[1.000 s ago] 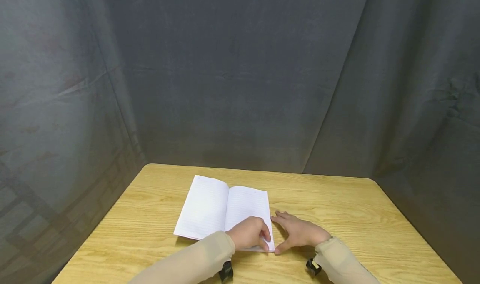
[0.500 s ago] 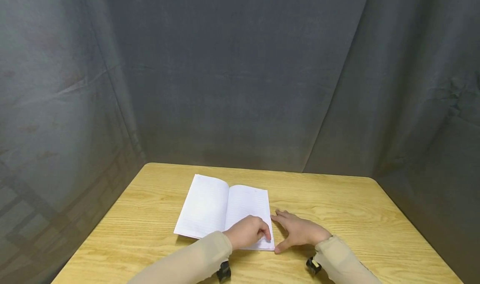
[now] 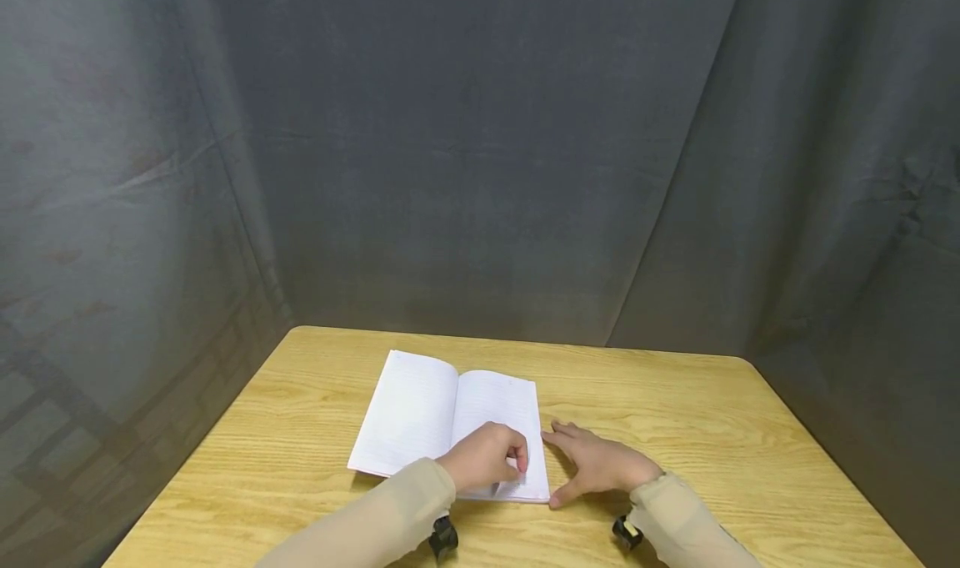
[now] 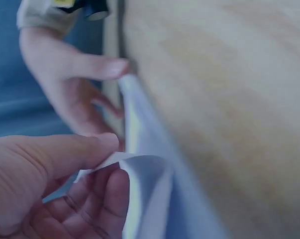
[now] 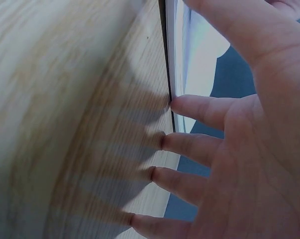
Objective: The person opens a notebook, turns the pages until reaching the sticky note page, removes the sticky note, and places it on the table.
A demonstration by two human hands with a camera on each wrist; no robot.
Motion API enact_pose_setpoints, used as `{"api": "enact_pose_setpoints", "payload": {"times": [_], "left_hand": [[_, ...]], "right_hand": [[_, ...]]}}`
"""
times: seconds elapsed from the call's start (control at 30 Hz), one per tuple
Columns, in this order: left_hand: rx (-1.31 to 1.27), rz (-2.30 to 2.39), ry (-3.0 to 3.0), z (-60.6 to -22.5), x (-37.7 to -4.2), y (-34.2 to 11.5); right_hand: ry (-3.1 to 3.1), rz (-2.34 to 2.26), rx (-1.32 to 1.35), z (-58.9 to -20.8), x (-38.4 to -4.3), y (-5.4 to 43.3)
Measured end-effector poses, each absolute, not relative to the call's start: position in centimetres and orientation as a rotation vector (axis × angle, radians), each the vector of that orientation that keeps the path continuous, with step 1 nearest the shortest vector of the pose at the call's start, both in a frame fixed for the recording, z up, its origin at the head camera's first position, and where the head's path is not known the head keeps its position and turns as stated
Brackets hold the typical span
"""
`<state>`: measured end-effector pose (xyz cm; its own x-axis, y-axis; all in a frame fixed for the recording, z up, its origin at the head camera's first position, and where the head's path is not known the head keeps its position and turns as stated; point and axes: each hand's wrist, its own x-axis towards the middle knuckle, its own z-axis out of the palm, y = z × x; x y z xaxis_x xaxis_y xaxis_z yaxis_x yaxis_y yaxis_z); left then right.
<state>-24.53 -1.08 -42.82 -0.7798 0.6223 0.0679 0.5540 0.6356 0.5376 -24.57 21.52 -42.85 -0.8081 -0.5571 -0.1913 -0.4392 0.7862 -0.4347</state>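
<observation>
An open notebook (image 3: 408, 414) with lined white pages lies on the wooden table. My left hand (image 3: 483, 455) is over the lower part of its right half. In the left wrist view, thumb and index finger pinch a page (image 4: 149, 172), which curls up from the pages below. My right hand (image 3: 600, 465) rests at the notebook's right edge with its fingers spread. Its thumb touches the lower right corner. The right wrist view has its fingertips (image 5: 182, 104) on the wood and against the notebook's side.
Grey fabric (image 3: 480, 151) hangs behind the table (image 3: 660, 401) and along both sides. Bare wood surrounds the notebook. A black wrist device (image 3: 627, 532) sits at each sleeve cuff.
My left hand has moved left and slightly away from the lower right corner, drawing the page up into a curl. My right hand stays where it was.
</observation>
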Motion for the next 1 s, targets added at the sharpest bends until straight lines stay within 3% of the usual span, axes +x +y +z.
{"api": "enact_pose_setpoints", "payload": {"times": [0.57, 1.0], "left_hand": [[0.88, 1.038, 2.827, -35.9, -23.8, -8.2], [0.676, 1.084, 2.927, -35.8, -22.0, -14.3]], "right_hand": [[2.635, -0.576, -0.752, -42.9, -24.7, 21.6], [2.625, -0.587, -0.759, -42.9, -24.7, 21.6]]}}
